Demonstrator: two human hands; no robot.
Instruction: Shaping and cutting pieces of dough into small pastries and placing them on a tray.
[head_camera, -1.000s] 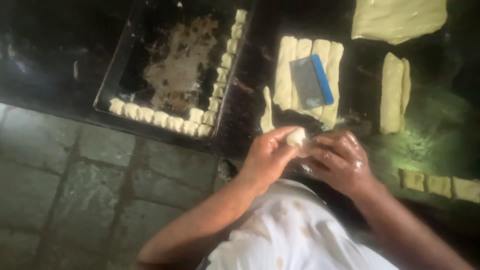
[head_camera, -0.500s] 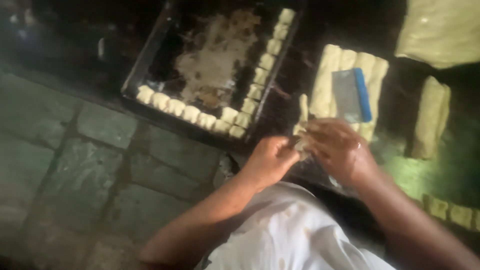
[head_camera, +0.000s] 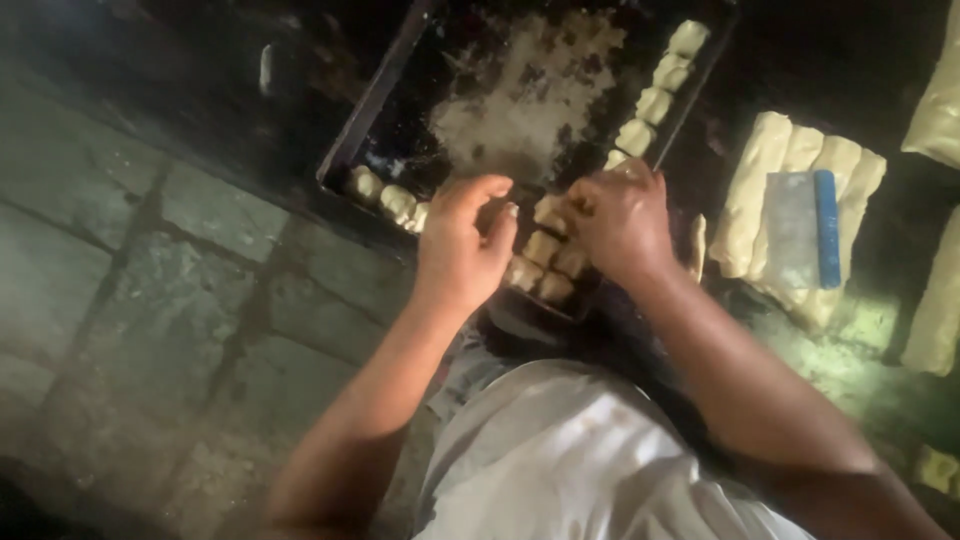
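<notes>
A black baking tray (head_camera: 368, 112) lies on the dark worktop, with small pale dough pieces (head_camera: 385, 197) lined along its near edge and more dough pieces (head_camera: 655, 92) up its right edge. My right hand (head_camera: 622, 218) is over the tray's near right corner, fingertips pinching a dough piece (head_camera: 548, 212) just above the ones lying there. My left hand (head_camera: 460, 245) hovers beside it with curved, spread fingers, holding nothing.
A floury patch (head_camera: 520, 100) covers the tray's middle. To the right lies a ridged dough slab (head_camera: 760, 190) with a metal scraper (head_camera: 795, 230) with a blue handle on it. More dough (head_camera: 940, 300) lies at the far right. A tiled floor (head_camera: 150, 300) is at left.
Both hands have moved from in front of my body, where they worked one dough piece, to the tray's near right corner. The view has shifted left, bringing the tray to the centre.
</notes>
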